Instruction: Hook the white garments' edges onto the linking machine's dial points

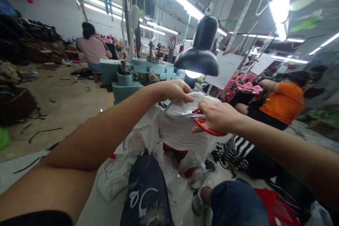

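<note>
White fabric point(182, 130) hangs in folds in the middle of the head view, over a stack of similar white layers. My left hand point(178, 91) pinches its upper edge, fingers closed on the cloth. On the right, my right hand point(218, 116) is wrapped round scissors with red handles point(212, 131). Their metal blades point left and lie against the fabric, just below my left hand. Whether the blades are parted is too small to tell.
A black lamp point(197, 60) hangs right above my hands. Behind them stands a green machine point(127, 81). More white cloth point(111, 180) lies low left. A person in orange point(284, 104) sits right, another person point(92, 49) sits back left. Black-and-white striped material point(239, 150) lies right.
</note>
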The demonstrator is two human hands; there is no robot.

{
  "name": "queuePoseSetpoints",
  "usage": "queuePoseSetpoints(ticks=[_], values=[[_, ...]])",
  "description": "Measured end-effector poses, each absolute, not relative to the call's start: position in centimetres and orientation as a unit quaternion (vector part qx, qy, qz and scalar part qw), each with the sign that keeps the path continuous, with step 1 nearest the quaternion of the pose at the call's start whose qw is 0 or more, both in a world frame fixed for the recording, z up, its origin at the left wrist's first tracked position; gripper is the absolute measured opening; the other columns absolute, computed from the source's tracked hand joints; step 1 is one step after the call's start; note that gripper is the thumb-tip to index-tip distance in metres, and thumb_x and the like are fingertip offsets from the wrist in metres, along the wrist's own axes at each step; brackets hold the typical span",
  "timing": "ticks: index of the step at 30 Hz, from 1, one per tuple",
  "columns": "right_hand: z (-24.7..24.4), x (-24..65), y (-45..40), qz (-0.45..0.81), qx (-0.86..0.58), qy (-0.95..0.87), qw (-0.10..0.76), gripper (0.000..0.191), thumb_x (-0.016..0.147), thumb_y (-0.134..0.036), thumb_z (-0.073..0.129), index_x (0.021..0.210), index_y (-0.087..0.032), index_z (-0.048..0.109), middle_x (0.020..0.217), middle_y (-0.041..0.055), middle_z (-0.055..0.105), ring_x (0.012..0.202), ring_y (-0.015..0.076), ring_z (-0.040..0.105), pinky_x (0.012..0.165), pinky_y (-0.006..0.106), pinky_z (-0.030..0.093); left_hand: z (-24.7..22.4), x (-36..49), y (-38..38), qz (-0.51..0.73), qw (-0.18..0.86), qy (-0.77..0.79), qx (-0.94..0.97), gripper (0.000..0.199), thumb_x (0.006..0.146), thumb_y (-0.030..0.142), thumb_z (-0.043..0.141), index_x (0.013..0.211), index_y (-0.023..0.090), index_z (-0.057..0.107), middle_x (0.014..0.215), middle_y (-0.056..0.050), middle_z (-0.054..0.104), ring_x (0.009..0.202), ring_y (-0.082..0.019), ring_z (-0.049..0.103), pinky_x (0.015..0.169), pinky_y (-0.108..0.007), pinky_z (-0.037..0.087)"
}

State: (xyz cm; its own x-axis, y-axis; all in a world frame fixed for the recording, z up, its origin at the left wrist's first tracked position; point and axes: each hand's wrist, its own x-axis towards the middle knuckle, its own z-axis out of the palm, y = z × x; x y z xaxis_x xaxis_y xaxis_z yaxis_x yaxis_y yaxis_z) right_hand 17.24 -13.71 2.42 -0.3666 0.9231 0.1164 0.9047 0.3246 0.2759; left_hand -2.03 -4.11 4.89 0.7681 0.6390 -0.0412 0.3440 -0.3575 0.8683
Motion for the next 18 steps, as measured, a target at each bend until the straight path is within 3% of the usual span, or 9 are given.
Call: queuePoseSetpoints(ticks=[5, 10, 12, 14, 18], values=[[2.8, 16.6, -13.6, 0.156, 0.583, 0.795, 0.061, 0.067, 0.077, -0.082, 0.054, 0.093, -0.018, 0.065, 0.095, 0.0160, 0.073, 0.092, 0.0379, 0.070, 0.073, 0.045, 0.053, 4.8, -2.6, -3.8, 0.200, 0.473, 0.282, 0.811, 0.021, 0.069, 0.029, 0.077, 0.085, 0.015, 0.073, 0.069, -0.002, 0.063, 0.059, -0.012, 0.056, 0.057, -0.025, 0.042], [2.8, 16.3, -12.9, 0.120, 0.587, 0.799, 0.056, 0.084, 0.066, -0.089, 0.055, 0.107, -0.016, 0.064, 0.112, 0.0174, 0.069, 0.102, 0.0381, 0.066, 0.085, 0.048, 0.053, 4.7, -3.0, -4.0, 0.257, 0.482, 0.286, 0.787, 0.046, 0.065, 0.019, 0.078, 0.110, 0.014, 0.070, 0.072, -0.001, 0.064, 0.061, -0.014, 0.060, 0.058, -0.027, 0.046], [2.5, 15.0, -12.7, 0.113, 0.584, 0.803, 0.036, 0.086, 0.064, -0.090, 0.055, 0.109, -0.017, 0.064, 0.113, 0.0173, 0.068, 0.106, 0.0383, 0.064, 0.087, 0.048, 0.052, 4.7, -2.7, -4.1, 0.284, 0.462, 0.291, 0.788, 0.046, 0.067, 0.018, 0.077, 0.112, 0.013, 0.069, 0.074, -0.003, 0.066, 0.062, -0.015, 0.062, 0.059, -0.027, 0.048], [2.4, 13.6, -12.5, 0.123, 0.583, 0.803, 0.012, 0.081, 0.065, -0.089, 0.057, 0.104, -0.019, 0.067, 0.110, 0.0168, 0.069, 0.107, 0.0378, 0.064, 0.085, 0.046, 0.052, 4.6, -2.7, -4.5, 0.308, 0.429, 0.291, 0.798, 0.042, 0.071, 0.018, 0.075, 0.112, 0.012, 0.068, 0.079, -0.005, 0.068, 0.066, -0.016, 0.063, 0.062, -0.028, 0.050], [2.7, 13.2, -11.3, 0.113, 0.602, 0.791, -0.021, 0.060, 0.074, -0.080, 0.056, 0.083, -0.022, 0.070, 0.087, 0.0119, 0.072, 0.089, 0.0324, 0.068, 0.076, 0.040, 0.051, 3.5, -4.8, -7.4, 0.437, 0.298, 0.302, 0.793, 0.034, 0.081, 0.030, 0.072, 0.110, 0.013, 0.068, 0.095, -0.008, 0.071, 0.088, -0.019, 0.066, 0.075, -0.028, 0.052]])
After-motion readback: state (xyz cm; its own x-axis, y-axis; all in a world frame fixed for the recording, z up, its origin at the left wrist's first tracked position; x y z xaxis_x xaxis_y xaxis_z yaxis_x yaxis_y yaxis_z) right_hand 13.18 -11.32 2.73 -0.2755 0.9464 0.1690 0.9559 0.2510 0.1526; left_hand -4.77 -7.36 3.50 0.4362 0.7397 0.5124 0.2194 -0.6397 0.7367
